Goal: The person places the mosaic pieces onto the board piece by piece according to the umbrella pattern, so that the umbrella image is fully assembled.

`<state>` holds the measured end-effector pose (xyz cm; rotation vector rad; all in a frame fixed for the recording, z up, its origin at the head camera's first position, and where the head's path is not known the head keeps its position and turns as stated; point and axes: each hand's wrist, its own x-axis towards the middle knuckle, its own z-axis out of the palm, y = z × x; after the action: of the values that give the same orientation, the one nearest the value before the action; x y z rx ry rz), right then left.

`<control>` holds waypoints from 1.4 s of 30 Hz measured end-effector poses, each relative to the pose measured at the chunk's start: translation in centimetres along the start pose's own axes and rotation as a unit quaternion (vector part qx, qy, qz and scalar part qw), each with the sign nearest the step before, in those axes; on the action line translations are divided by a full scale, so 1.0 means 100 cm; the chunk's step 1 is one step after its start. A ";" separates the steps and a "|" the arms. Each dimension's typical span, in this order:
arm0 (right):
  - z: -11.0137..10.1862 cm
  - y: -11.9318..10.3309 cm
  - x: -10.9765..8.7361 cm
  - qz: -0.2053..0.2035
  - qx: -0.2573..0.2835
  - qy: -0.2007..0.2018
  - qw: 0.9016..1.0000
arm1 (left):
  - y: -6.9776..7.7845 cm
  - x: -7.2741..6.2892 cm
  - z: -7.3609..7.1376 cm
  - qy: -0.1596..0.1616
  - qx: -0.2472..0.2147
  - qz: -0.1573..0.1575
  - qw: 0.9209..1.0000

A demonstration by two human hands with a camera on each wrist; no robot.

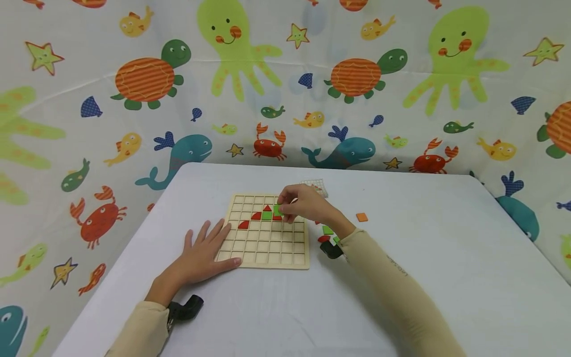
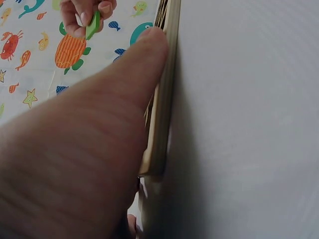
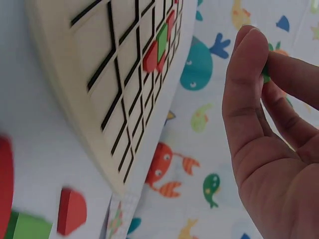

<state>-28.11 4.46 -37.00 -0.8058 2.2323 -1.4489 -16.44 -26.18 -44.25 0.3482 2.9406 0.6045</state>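
Note:
A square wooden grid board [image 1: 267, 250] lies on the white table. My left hand [image 1: 202, 255] rests at its left side, fingers spread on the left edge and thumb on the front edge. Above the upper part of the board, my right hand [image 1: 305, 203] pinches a green square tile [image 1: 277, 210] between thumb and fingers; in the left wrist view the green tile [image 2: 92, 25] is lifted off the board. Red pieces [image 1: 243, 225] and a green square [image 1: 266, 215] sit in the grid cells. The right hand partly hides the board's upper right.
Loose red and green pieces [image 1: 327, 230] lie right of the board, partly behind the right forearm. An orange square [image 1: 362, 217] lies farther right. Behind the board is a small printed grid card [image 1: 322, 187]. A sea-animal curtain [image 1: 285, 114] hangs behind the table.

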 end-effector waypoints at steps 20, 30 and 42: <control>0.045 -0.006 0.042 0.040 -0.061 -0.044 0.996 | 0.003 0.002 -0.004 -0.008 0.004 0.000 1.000; 0.060 0.000 0.057 0.058 -0.127 -0.032 0.990 | 0.001 0.002 -0.004 -0.010 0.000 -0.001 1.000; 0.074 -0.002 0.061 0.054 -0.182 -0.027 0.981 | 0.002 0.000 -0.007 -0.010 -0.005 -0.003 1.000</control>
<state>-28.55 -4.70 -39.75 -0.8037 2.4935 -0.9689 -16.50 -26.29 -43.55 0.3433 2.9170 0.6111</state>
